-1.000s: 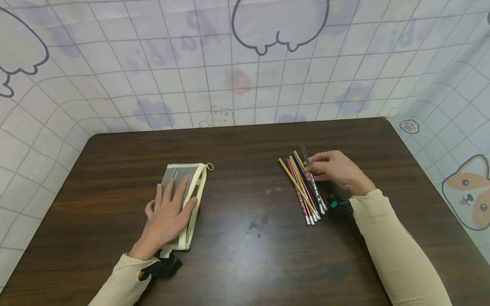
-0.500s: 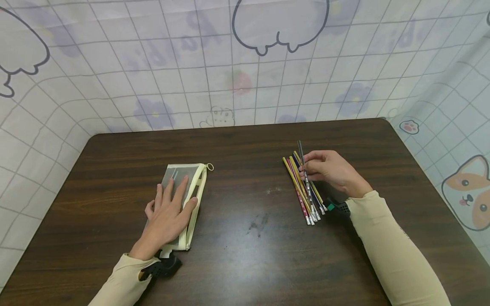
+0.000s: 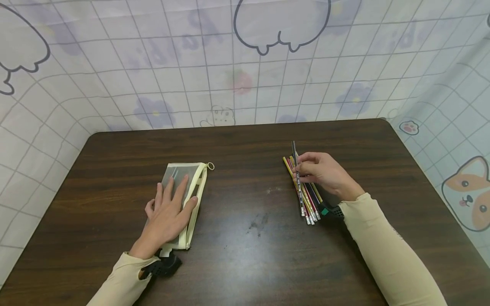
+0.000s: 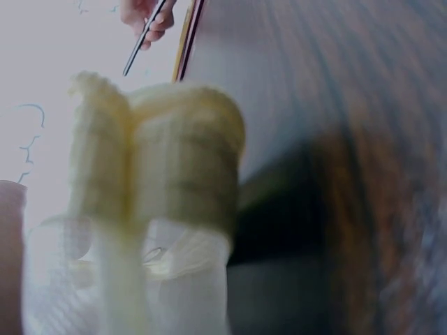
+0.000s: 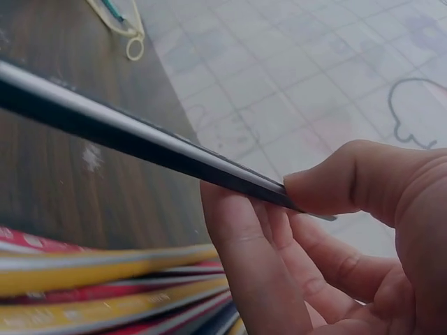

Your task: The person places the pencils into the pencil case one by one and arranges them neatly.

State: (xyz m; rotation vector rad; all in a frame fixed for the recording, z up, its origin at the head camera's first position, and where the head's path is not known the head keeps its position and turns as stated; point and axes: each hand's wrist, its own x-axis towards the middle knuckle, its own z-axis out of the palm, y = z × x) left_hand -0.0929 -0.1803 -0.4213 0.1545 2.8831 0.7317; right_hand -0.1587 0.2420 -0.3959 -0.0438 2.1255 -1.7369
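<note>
My left hand [image 3: 168, 216] lies with spread fingers on a see-through pencil case [image 3: 174, 171] with pale yellow trim, at the left of the table. In the left wrist view the case's yellow edge [image 4: 185, 160] is large and blurred. On the right, my right hand [image 3: 327, 174] pinches a dark pencil [image 3: 300, 195] between thumb and fingers. That pencil [image 5: 140, 136] slants across the right wrist view, raised over the others. Under it several yellow, red and dark blue pencils [image 3: 310, 204] lie in a loose bundle, their silvery ends toward me. My hand partly covers them.
The dark wooden table [image 3: 245, 263] has rounded far corners. A white gridded cloth [image 3: 172, 76] with cartoon prints hangs behind it and at both sides. A pull ring [image 3: 210, 166] sticks out at the case's far right corner. Each wrist wears a black device [image 3: 162, 265].
My right hand has moved left, carrying the dark pencil from the bundle's right side across to its left side. The leftmost yellow pencil's far end shifted slightly right. My left hand stays still.
</note>
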